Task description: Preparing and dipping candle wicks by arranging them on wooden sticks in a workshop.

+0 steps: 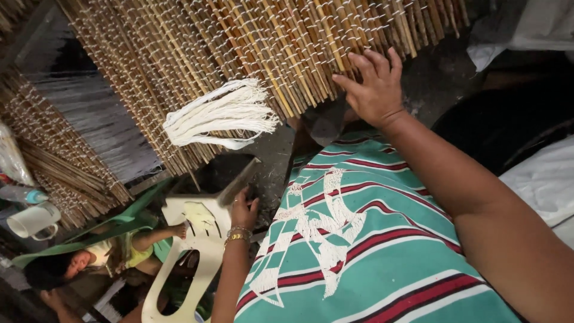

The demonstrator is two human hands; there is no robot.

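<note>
My right hand [373, 90], fingers spread wide, presses the woven mat of tan reed sticks bound with white string [239, 54] at upper centre; my left hand [244, 209] grips a flat blade [236, 182], which I judge must next meet the mat's edge.

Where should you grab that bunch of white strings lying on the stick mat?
Probably at the looped end of the white string bundle, on the picture's left, where the strands fold together into one thick bend. The other end fans into loose tips that would slip apart. Come down from above, since it lies flat on the stick mat. The right hand rests on the mat nearby; the left hand is lower down.
</note>
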